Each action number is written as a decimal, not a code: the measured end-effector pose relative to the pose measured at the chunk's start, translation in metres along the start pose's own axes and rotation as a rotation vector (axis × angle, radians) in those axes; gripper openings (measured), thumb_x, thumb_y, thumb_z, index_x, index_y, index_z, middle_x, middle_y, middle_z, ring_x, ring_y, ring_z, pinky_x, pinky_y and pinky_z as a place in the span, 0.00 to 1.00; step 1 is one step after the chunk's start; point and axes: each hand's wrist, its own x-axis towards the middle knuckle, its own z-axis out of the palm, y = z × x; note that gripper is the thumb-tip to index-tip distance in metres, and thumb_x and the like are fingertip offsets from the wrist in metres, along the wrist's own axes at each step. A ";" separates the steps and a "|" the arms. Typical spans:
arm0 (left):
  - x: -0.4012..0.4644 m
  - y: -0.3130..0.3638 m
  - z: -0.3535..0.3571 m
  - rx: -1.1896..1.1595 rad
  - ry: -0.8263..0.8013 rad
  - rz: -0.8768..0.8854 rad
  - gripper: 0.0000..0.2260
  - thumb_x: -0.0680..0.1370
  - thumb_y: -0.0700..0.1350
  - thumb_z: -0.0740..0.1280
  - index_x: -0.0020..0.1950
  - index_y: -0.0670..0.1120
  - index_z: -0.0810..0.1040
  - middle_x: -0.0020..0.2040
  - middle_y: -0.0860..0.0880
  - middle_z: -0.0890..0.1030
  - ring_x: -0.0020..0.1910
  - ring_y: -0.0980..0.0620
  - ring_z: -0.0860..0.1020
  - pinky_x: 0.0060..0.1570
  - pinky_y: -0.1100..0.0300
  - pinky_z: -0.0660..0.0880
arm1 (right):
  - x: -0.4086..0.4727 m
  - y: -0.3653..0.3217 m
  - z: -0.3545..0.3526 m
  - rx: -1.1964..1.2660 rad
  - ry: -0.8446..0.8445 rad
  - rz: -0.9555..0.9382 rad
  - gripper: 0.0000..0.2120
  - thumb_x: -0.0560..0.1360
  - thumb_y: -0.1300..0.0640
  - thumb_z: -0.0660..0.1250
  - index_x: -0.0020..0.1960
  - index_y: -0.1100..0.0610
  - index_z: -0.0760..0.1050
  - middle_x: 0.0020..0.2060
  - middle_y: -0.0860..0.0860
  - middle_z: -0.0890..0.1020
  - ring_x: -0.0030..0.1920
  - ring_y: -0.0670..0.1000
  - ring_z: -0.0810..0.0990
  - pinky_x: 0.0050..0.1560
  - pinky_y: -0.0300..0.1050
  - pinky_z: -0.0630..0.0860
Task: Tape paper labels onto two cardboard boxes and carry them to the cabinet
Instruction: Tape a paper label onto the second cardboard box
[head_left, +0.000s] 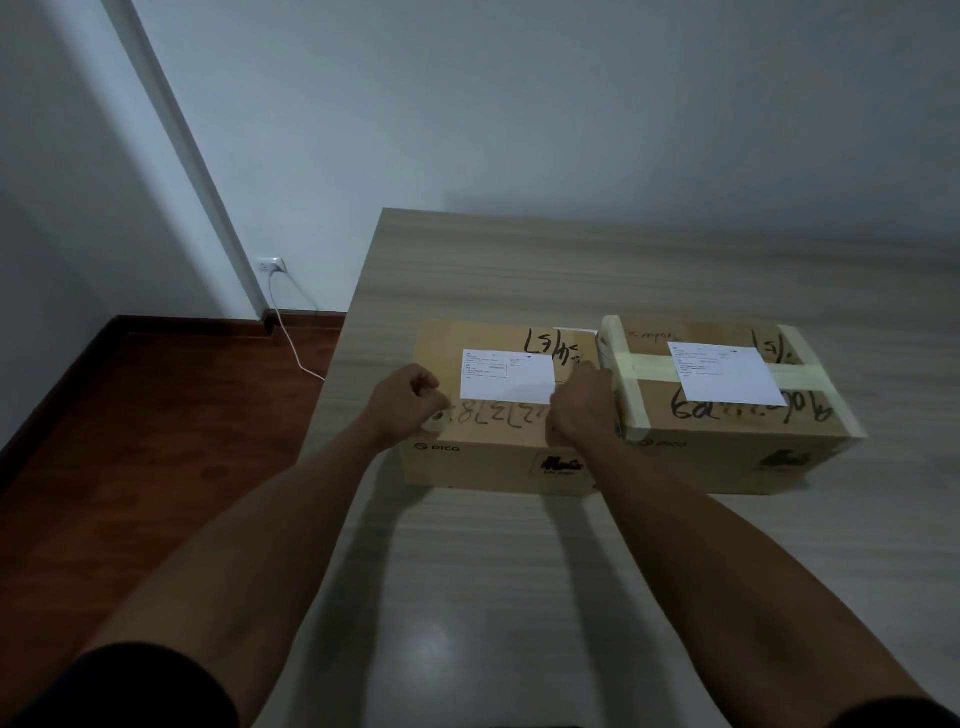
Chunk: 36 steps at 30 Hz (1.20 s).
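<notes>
Two cardboard boxes are seen side by side on a grey wood-grain table (571, 561), their near sides marked PICO. The left box (493, 457) carries a white paper label (511, 379) lying flat on its top, with black handwriting visible around it. The right box (727, 431) stands just beside it, apparently touching, and is bound with bands of pale tape (631, 395) running across and along its top; a second paper label (727, 376) lies on that top, over the crosswise band.

The left hand (410, 400) is held over the near left corner of the left box, its fingers curled; a pale roll-like object, possibly a tape roll (434, 422), is partly seen beneath it, though the dim view does not settle this. The right hand (579, 402) is placed at the right edge of the left label, in the seam between the two boxes. Its fingers are hidden behind the back of the hand, so its grip cannot be told.

A wall socket (272, 265) with a white cable (291, 338) plugged in is noted at the left, above a red-brown floor (130, 441).
</notes>
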 end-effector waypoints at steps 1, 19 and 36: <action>-0.004 -0.002 0.000 0.021 -0.014 0.016 0.13 0.73 0.43 0.77 0.54 0.43 0.80 0.48 0.46 0.81 0.42 0.57 0.79 0.38 0.63 0.76 | 0.000 0.006 -0.001 -0.034 0.012 -0.003 0.10 0.79 0.58 0.68 0.59 0.60 0.76 0.56 0.59 0.78 0.58 0.60 0.79 0.52 0.52 0.77; -0.038 0.023 0.026 0.179 0.004 0.137 0.27 0.69 0.43 0.81 0.66 0.43 0.79 0.57 0.44 0.78 0.48 0.51 0.78 0.34 0.70 0.74 | -0.050 0.025 -0.016 0.371 0.008 0.114 0.14 0.75 0.55 0.73 0.55 0.64 0.80 0.49 0.59 0.85 0.47 0.59 0.86 0.47 0.56 0.85; -0.139 0.078 0.183 0.194 -0.035 0.107 0.23 0.68 0.41 0.81 0.61 0.42 0.81 0.55 0.46 0.83 0.52 0.48 0.81 0.53 0.52 0.79 | -0.120 0.179 -0.031 0.192 -0.171 0.001 0.10 0.68 0.51 0.68 0.46 0.55 0.76 0.49 0.55 0.82 0.49 0.60 0.82 0.43 0.46 0.73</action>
